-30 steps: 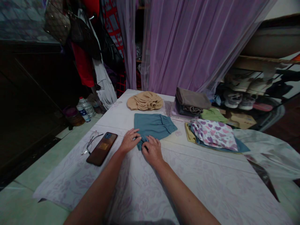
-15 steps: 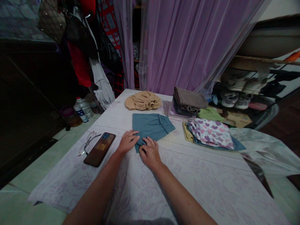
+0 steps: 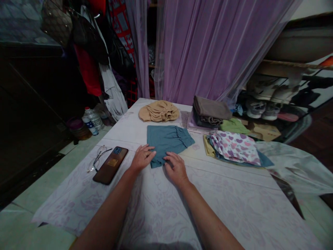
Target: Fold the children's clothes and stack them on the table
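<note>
A pair of blue-grey shorts (image 3: 165,137), folded in half, lies flat in front of me with its gathered waistband to the right. My left hand (image 3: 142,158) rests on the near left edge of the cloth, fingers stretched out and holding nothing. At the near edge of the shorts lies my right hand (image 3: 177,167), its fingers slightly bent and apart, the tips touching the fabric. Beyond the shorts sits a tan gathered cloth item (image 3: 159,111).
A phone (image 3: 111,166) and eyeglasses (image 3: 96,159) lie left on the patterned sheet (image 3: 221,208). To the right are a stack of folded dark clothes (image 3: 212,109) and a heart-print garment (image 3: 235,147) on other clothes. Purple curtains (image 3: 195,52) hang behind.
My right hand has slid a little to the right along the near edge of the shorts, and the cloth there now lies flatter. My left hand has barely moved.
</note>
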